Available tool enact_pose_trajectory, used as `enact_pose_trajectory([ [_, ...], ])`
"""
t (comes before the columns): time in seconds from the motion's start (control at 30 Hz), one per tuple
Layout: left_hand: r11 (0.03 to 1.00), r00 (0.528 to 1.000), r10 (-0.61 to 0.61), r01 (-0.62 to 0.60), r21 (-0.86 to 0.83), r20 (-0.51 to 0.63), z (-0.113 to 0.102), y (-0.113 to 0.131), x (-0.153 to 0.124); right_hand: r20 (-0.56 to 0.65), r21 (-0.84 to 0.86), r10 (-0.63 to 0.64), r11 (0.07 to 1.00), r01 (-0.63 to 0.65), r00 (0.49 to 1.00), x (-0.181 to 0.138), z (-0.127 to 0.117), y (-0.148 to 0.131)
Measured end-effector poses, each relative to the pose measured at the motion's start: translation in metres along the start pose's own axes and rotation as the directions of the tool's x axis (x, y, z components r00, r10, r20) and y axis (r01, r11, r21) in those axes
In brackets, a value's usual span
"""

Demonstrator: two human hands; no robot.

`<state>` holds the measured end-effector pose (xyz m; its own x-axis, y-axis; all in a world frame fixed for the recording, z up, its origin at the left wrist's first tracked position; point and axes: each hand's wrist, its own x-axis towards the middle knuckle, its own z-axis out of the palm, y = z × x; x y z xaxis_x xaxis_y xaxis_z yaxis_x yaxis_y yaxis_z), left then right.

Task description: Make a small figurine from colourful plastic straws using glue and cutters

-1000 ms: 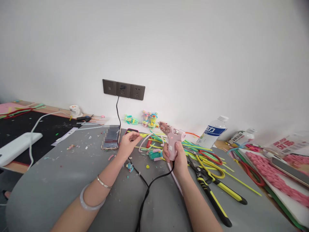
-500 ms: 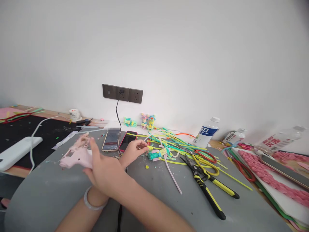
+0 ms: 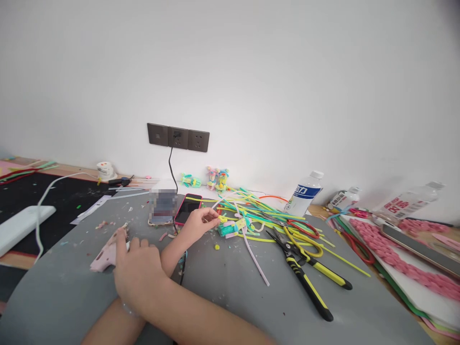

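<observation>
Crossing arms: right forearm lies over the left.
Right hand (image 3: pixel 138 272): fingers laid over the rear of the glue gun (image 3: pixel 105 254); whether they clasp it cannot be told.
Glue gun: pink, on its side on the grey table (image 3: pixel 251 306), left of both hands.
Left hand (image 3: pixel 199 223): thumb and fingertips pinched narrow on a yellow piece (image 3: pixel 223 219).
Yellow piece: touching the teal straw bundle (image 3: pixel 229 230), near the red phone (image 3: pixel 189 208).
Pliers (image 3: pixel 305 274): well apart, rightward.
</observation>
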<state>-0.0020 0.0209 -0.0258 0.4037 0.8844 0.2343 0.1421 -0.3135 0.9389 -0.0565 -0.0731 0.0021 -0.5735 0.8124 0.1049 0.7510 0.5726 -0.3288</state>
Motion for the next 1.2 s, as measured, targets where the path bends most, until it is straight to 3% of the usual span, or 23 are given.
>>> enact_pose_trajectory([
  [0.1, 1.000, 0.999, 0.013, -0.014, -0.027, -0.046, -0.001, 0.000, 0.001, -0.157, -0.032, -0.084, 0.996, 0.080, 0.984, -0.020, -0.023, 0.016],
  [0.2, 0.999, 0.996, 0.011, -0.015, -0.048, -0.092, -0.003, -0.002, 0.005, -0.197, -0.095, -0.144, 0.987, 0.127, 0.970, -0.053, -0.055, 0.046],
  [0.27, 0.998, 0.994, 0.003, -0.010, -0.068, -0.109, -0.004, -0.004, 0.007, -0.141, -0.105, -0.091, 0.992, 0.077, 0.986, -0.075, -0.073, 0.070],
  [0.33, 0.997, 0.991, 0.000, -0.011, -0.080, -0.131, -0.004, -0.006, 0.008, -0.076, -0.132, 0.061, 0.989, -0.070, 0.995, -0.093, -0.082, 0.095],
  [0.47, 0.998, 0.991, 0.000, -0.009, -0.062, -0.137, -0.003, -0.006, 0.007, 0.001, -0.182, 0.275, 0.945, -0.270, 0.962, -0.107, -0.080, 0.129],
  [0.63, 0.998, 0.993, -0.005, -0.003, -0.065, -0.120, -0.004, -0.004, 0.005, 0.056, -0.197, 0.294, 0.940, -0.278, 0.954, -0.101, -0.064, 0.140],
  [0.73, 0.997, 0.992, -0.003, -0.006, -0.073, -0.122, -0.004, -0.003, 0.005, 0.019, -0.172, 0.302, 0.940, -0.295, 0.953, -0.100, -0.060, 0.141],
  [0.87, 0.996, 0.994, -0.011, 0.001, -0.085, -0.112, -0.004, -0.003, 0.006, -0.092, 0.097, 0.285, 0.956, -0.277, 0.954, -0.102, -0.066, 0.154],
  [1.0, 0.997, 0.994, -0.015, 0.006, -0.083, -0.105, -0.004, -0.005, 0.006, -0.169, 0.471, 0.291, 0.863, -0.182, 0.942, -0.099, -0.084, 0.183],
  [1.2, 0.997, 0.995, -0.019, 0.012, -0.072, -0.099, -0.005, -0.005, 0.006, -0.111, 0.679, 0.271, 0.723, -0.126, 0.956, -0.084, -0.104, 0.222],
])
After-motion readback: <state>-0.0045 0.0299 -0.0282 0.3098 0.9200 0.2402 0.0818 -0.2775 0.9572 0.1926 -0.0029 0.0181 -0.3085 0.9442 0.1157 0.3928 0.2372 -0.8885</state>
